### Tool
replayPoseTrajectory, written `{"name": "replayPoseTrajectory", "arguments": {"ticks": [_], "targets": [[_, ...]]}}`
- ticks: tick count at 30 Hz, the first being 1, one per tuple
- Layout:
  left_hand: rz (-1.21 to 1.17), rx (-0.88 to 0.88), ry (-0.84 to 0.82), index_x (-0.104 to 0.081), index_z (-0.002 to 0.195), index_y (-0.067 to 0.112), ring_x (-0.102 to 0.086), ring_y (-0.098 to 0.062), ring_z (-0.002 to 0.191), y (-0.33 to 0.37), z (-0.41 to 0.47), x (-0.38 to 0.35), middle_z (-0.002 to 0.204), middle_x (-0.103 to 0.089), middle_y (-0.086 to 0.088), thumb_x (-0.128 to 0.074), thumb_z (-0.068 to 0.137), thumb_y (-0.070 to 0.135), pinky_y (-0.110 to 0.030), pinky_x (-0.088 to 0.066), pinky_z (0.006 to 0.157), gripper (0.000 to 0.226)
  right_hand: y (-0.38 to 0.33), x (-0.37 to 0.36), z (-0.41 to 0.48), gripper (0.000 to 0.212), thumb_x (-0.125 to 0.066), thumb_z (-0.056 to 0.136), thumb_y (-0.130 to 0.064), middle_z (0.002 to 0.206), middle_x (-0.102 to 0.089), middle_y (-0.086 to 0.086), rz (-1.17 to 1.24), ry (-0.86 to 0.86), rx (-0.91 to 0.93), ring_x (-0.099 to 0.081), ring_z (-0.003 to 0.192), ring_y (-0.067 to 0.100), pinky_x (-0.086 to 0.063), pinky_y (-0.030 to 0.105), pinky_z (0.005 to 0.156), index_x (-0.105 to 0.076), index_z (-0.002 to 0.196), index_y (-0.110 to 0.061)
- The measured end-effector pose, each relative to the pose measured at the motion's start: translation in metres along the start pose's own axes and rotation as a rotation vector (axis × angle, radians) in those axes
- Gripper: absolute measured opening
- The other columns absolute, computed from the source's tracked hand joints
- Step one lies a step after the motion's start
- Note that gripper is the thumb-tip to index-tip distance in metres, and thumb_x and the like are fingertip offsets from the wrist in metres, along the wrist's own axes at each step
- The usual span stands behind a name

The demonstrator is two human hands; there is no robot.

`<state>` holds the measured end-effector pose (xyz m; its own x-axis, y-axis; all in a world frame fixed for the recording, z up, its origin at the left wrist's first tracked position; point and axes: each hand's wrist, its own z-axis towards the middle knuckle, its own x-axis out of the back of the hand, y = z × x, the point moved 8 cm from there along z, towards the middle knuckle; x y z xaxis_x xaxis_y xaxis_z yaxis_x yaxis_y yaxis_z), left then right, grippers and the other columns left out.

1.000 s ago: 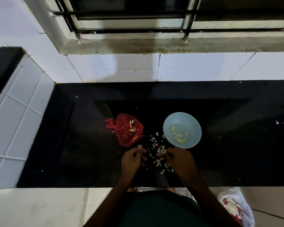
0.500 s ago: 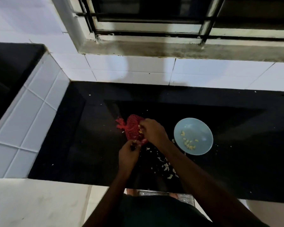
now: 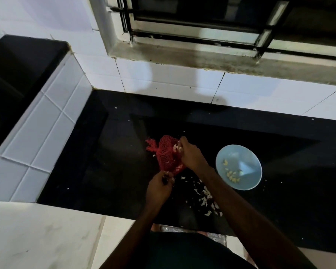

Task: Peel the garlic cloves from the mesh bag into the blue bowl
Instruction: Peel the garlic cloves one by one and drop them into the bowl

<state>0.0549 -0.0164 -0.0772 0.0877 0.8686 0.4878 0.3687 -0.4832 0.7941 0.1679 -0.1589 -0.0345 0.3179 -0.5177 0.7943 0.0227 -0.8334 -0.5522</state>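
Right hand crossed over, grips mesh bag — left hand pinches edge.

Red mesh bag lies left of blue bowl holding peeled cloves.

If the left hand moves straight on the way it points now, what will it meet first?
Probably the lower end of the red mesh bag, just ahead of the left hand; depth is unclear.

Black counter: red mesh bag, blue bowl, garlic skins.
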Motion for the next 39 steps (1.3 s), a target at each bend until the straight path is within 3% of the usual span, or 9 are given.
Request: {"name": "replayPoseTrajectory", "arguments": {"ticks": [5,10,15,20,24,27,31,34,39], "targets": [[0.009,-0.016,-0.022,-0.071,0.103,0.023,-0.069,-0.012,0.097,-0.001,0.005,-0.003,0.104,-0.074,0.007,-0.068,0.093,0.027,-0.032,-0.054,0.086,0.011,0.005,0.028,-0.007,0.014,-0.055,0.094,-0.011,0.099,-0.061,-0.002,0.118,0.160,0.015,-0.061,0.086,0.017,-0.049,0.034,0.075,-0.052,0.103,-0.021],[-0.016,-0.021,-0.053,-0.071,0.104,0.026,-0.068,-0.009,0.095,-0.002,0.006,-0.007,0.103,-0.073,0.009,-0.068,0.094,0.027,-0.031,-0.055,0.086,0.010,0.027,0.036,-0.042,0.016,-0.073,0.091,-0.029,0.099,-0.061,-0.001,0.178,0.206,0.046,-0.059,0.088,0.010,-0.044,0.019,0.078,-0.073,0.103,-0.018],[-0.123,-0.079,-0.178,-0.075,0.102,0.022,-0.071,-0.010,0.075,0.007,0.002,-0.027,0.092,-0.076,0.005,-0.069,0.097,0.029,-0.024,-0.056,0.074,0.011,0.054,0.005,-0.108,0.014,-0.064,0.098,-0.033,0.077,-0.064,-0.012,0.234,0.154,-0.032,-0.060,0.072,-0.007,-0.044,0.014,0.064,-0.060,0.085,-0.030],[-0.206,-0.058,-0.425,-0.079,0.097,0.019,-0.075,-0.021,0.065,0.012,-0.010,-0.057,0.088,-0.080,0.000,-0.071,0.095,0.035,-0.031,-0.058,0.071,0.018,0.072,-0.022,-0.135,0.018,-0.073,0.085,-0.029,0.067,-0.064,-0.003,0.223,0.099,-0.128,-0.058,0.059,0.005,-0.050,0.037,0.060,-0.057,0.076,-0.025],[-0.331,0.000,-0.470,-0.079,0.091,0.013,-0.075,-0.033,0.070,0.007,-0.013,-0.065,0.085,-0.079,-0.008,-0.081,0.087,0.027,-0.039,-0.060,0.073,0.014,0.073,-0.024,-0.140,0.007,-0.075,0.085,-0.021,0.070,-0.066,-0.025,0.221,0.061,-0.101,-0.065,0.067,0.000,-0.051,0.026,0.063,-0.071,0.082,-0.027],[-0.425,0.056,-0.472,-0.073,0.083,0.004,-0.074,-0.033,0.072,0.004,-0.014,-0.068,0.083,-0.078,-0.016,-0.083,0.083,0.012,-0.044,-0.060,0.072,0.013,0.075,-0.029,-0.141,0.016,-0.073,0.085,-0.013,0.072,-0.063,-0.038,0.216,0.043,-0.047,-0.063,0.071,-0.012,-0.047,0.015,0.067,-0.076,0.092,-0.028],[-0.514,0.131,-0.467,-0.061,0.079,0.001,-0.072,-0.015,0.056,0.011,-0.024,-0.071,0.073,-0.076,-0.010,-0.069,0.090,-0.005,-0.021,-0.053,0.050,0.014,0.080,-0.031,-0.144,0.022,-0.073,0.087,-0.007,0.083,-0.073,-0.023,0.322,0.055,-0.033,-0.069,0.076,-0.003,-0.054,0.021,0.070,-0.078,0.096,-0.027],[-0.507,0.143,-0.417,-0.064,0.083,0.000,-0.070,-0.012,0.053,0.015,-0.027,-0.063,0.074,-0.074,-0.011,-0.066,0.094,-0.003,-0.016,-0.048,0.046,0.011,0.076,-0.032,-0.145,0.012,-0.069,0.093,-0.019,0.081,-0.071,-0.019,0.365,0.073,-0.042,-0.065,0.075,-0.004,-0.050,0.019,0.070,-0.075,0.093,-0.029],[-0.156,0.088,-0.298,-0.069,0.084,0.017,-0.073,-0.021,0.066,-0.004,-0.011,-0.055,0.079,-0.077,-0.003,-0.074,0.092,0.022,-0.033,-0.058,0.070,0.011,0.067,-0.044,-0.142,0.009,-0.054,0.096,-0.033,0.083,-0.062,-0.007,0.091,0.074,-0.035,-0.058,0.078,0.012,-0.039,0.029,0.069,-0.057,0.091,-0.027]]}}
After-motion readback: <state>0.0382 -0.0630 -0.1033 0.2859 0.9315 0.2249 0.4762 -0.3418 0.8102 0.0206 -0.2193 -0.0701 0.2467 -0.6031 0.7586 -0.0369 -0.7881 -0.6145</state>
